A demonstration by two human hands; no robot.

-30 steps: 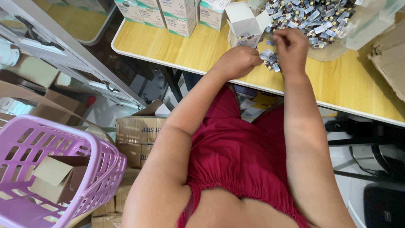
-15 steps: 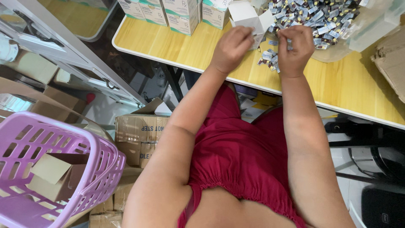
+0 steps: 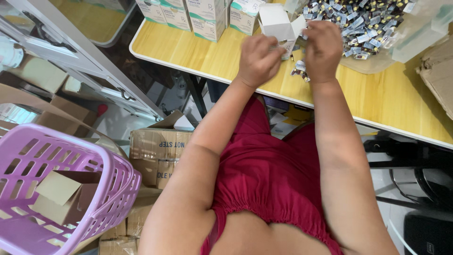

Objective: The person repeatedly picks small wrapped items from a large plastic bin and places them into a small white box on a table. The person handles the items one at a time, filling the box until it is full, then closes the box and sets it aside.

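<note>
My left hand is raised over the yellow wooden table, its fingers curled right beside an open white carton. My right hand is next to it, fingers closed around some small foil sachets at the carton's mouth. A small cluster of the same sachets lies on the table between my wrists. Behind my right hand spreads a big heap of sachets on clear plastic. Whether my left hand holds anything is hidden by its knuckles.
Closed white-and-green cartons line the table's far left. A brown cardboard flap lies at the right. Down on the floor stand a lilac plastic basket with a cardboard box inside, brown shipping boxes, and a metal-framed glass door.
Both hands rose from the small sachet cluster on the table toward the open white carton; the right hand now sits at its mouth with sachets.
</note>
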